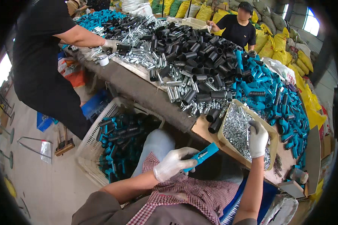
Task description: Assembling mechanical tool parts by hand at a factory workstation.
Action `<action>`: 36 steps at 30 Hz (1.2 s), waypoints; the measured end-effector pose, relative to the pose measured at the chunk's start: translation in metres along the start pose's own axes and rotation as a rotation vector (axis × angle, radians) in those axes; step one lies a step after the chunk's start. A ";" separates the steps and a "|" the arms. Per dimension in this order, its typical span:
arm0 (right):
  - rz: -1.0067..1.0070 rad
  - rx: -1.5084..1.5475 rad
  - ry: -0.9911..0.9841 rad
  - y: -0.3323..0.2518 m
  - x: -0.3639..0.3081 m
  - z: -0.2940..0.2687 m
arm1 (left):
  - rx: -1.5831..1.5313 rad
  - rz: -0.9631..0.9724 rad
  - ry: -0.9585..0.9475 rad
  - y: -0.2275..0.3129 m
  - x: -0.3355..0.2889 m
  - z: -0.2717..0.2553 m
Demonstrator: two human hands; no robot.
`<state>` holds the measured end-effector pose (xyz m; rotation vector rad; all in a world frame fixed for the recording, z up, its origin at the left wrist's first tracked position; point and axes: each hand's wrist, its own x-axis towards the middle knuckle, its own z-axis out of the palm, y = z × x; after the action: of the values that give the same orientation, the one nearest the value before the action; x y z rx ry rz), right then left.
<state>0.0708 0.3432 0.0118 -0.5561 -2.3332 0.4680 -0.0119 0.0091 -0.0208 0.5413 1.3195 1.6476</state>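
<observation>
My left hand (175, 164), in a white glove, is closed around a blue plastic handle-shaped part (205, 153) above my lap. A small silvery metal piece lies along the face of this part. My right hand (258, 139), also gloved in white, is over a cream plastic tray (231, 154) on the table. Its fingers are curled together next to small shiny metal pieces (236, 123) heaped in the tray. What the fingertips hold, if anything, is too small to make out.
Black sleeves (199, 56), silvery metal tubes (139, 48) and blue plastic parts (257, 90) pile up on the table. A white basket (87, 150) of blue-and-black parts stands left of my knee. One person (45, 67) reaches over at left; another (238, 32) is across the table.
</observation>
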 end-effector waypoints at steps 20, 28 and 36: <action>0.487 1.127 -0.168 -0.129 -0.116 0.031 | 0.065 0.182 0.117 0.004 0.005 0.024; 0.349 1.043 -0.162 -0.122 -0.121 0.032 | 0.111 0.212 0.116 0.001 0.009 0.025; 0.695 1.375 -0.524 -0.115 -0.120 0.030 | 0.210 0.094 0.016 0.013 0.001 0.013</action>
<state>0.1011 0.1799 -0.0195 -0.5117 -1.5354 2.4555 -0.0071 0.0169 -0.0051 0.7266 1.5088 1.6005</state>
